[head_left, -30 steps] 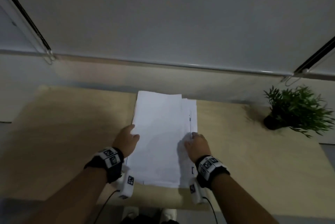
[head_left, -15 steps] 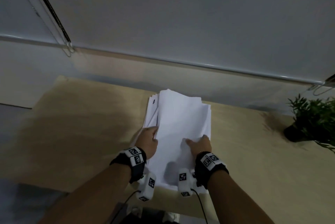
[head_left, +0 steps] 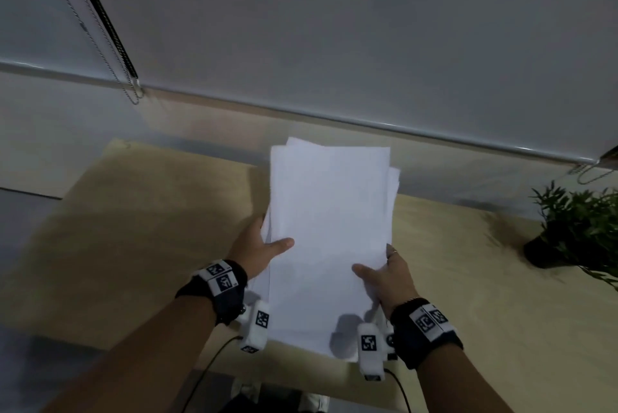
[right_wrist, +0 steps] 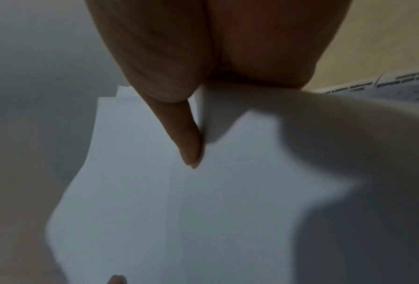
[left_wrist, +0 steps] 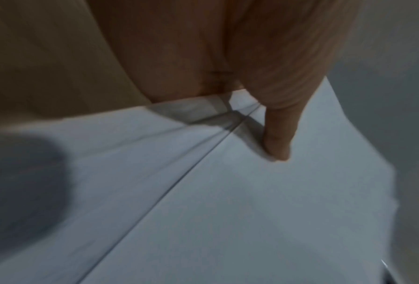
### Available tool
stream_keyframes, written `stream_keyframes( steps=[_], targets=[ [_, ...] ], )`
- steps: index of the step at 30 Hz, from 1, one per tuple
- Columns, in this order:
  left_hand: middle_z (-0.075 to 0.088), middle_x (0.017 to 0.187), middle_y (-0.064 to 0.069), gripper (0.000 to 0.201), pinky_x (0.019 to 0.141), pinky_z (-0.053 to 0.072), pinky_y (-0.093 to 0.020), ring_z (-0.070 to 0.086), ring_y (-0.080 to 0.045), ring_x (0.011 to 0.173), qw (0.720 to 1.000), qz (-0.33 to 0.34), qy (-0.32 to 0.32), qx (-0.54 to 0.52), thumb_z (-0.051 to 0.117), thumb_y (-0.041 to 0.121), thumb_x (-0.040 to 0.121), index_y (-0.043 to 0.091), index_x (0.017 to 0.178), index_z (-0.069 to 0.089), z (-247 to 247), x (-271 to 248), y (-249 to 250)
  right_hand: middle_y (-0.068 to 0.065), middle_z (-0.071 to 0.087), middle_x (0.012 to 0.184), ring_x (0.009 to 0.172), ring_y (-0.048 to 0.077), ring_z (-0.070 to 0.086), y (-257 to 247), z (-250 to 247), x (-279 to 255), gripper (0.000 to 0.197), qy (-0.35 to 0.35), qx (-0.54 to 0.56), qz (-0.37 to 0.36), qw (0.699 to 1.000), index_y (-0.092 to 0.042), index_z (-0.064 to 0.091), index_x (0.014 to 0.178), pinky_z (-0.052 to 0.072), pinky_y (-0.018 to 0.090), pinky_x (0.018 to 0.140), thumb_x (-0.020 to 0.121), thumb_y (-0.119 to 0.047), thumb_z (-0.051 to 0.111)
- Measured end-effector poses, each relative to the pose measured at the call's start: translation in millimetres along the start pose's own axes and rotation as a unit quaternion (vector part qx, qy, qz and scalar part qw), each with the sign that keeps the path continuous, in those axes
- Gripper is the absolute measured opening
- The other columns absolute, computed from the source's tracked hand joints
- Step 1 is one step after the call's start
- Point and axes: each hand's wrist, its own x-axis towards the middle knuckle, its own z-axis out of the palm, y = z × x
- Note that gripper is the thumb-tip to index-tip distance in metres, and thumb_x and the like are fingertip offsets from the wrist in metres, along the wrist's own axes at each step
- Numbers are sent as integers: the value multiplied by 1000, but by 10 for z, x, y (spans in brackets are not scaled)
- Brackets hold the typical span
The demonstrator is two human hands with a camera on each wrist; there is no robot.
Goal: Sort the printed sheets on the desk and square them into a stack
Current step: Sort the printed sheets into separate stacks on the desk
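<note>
Hands gripping sheets (head_left: 329, 239) by both long edges, left hand (head_left: 255, 250) and right hand (head_left: 389, 275) thumbs on top

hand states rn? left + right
Left hand: grips the left edge of the stack of sheets, thumb on top.
Right hand: grips its right edge, thumb on top.

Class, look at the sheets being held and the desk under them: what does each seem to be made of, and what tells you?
Sheets: thin white matte paper; the layered edges fan apart and the wad bends in the grip. Desk: pale tan, dull finish, probably wood or laminate; the grain is too faint to decide.
</note>
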Motion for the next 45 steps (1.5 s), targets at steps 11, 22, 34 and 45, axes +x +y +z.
stream_keyframes(
  steps=[11, 22, 34, 45],
  targets=[
    [69, 117, -17, 38, 90, 50, -37, 66, -33, 105, 992, -80, 79, 48, 74, 16, 85, 1, 118, 65, -338, 3, -350, 10, 48, 134, 124, 33, 47, 152, 379, 0, 58, 170, -278, 79, 942, -13, 43, 137, 40, 39, 100, 87, -31, 66],
    [66, 106, -10, 35, 85, 50, -37, 63, -28, 93, 988, -78, 127, -47, 71, 13, 88, 3, 120, 64, -932, -109, -243, 9, 18, 157, 141, 34, 19, 352, 677, 35, 91, 170, -474, 53, 863, -9, 22, 150, 21, 51, 114, 81, -52, 63],
    [69, 106, -11, 32, 92, 53, -45, 67, -30, 96, 986, -61, 141, -65, 73, 9, 85, 2, 116, 67, -1182, -112, -313, 12, 34, 148, 135, 35, 37, 154, 866, 162, 126, 129, -482, 94, 862, -12, 7, 154, 34, 50, 108, 63, -50, 86],
    [71, 111, -16, 31, 93, 53, -55, 68, -35, 98, 985, -91, 131, -69, 78, 13, 82, 6, 111, 69, -1513, -66, -641, 15, 67, 97, 82, 29, 62, 41, 635, 167, 24, 75, -302, 50, 949, 0, 62, 105, 50, 32, 71, 87, -16, 66]
  ],
)
